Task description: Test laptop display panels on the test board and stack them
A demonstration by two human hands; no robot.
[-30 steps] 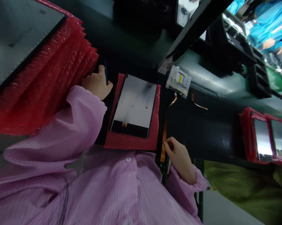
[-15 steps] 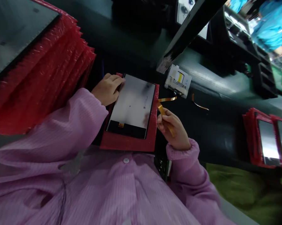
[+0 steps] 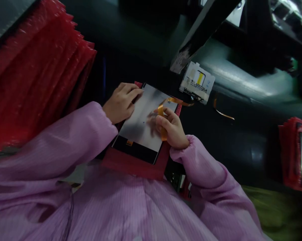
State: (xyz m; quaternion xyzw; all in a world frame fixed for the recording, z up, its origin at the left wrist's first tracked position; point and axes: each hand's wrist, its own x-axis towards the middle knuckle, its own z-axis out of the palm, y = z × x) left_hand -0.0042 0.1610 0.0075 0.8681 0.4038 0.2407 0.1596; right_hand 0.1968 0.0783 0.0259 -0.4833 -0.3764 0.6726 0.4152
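Worktop (image 3: 243, 147): black, its near edge running in front of the pink striped garment (image 3: 130, 207).
Red stack (image 3: 40, 77): many bubble-wrap sleeves at the worktop's left, cut off by the view.
Post (image 3: 198, 36): dark and slanting, its pale, scuffed foot toward the worktop's far side.
Second red stack (image 3: 288, 154): near the worktop's right part of the near edge, a shiny panel on top.
Red sleeve (image 3: 135, 165): flat at the worktop's near edge, under the display panel.
Display panel (image 3: 139, 125): lying face-up on that sleeve, black band toward the near edge, hand reflected in it.
Left hand (image 3: 122, 102): on the panel's left edge, thumb and forefinger parted, resting.
Right hand (image 3: 173, 129): apart from the left, pinching the ribbon cable above the panel.
Metal module (image 3: 198, 82): beyond the panel's far right corner, yellow patch on top.
Ribbon cable (image 3: 160, 110): orange, looping from the right fingers toward the module.
Blue stick (image 3: 104, 77): between red stack and left hand.
Loose strip (image 3: 223, 114): copper-coloured, right of the module.
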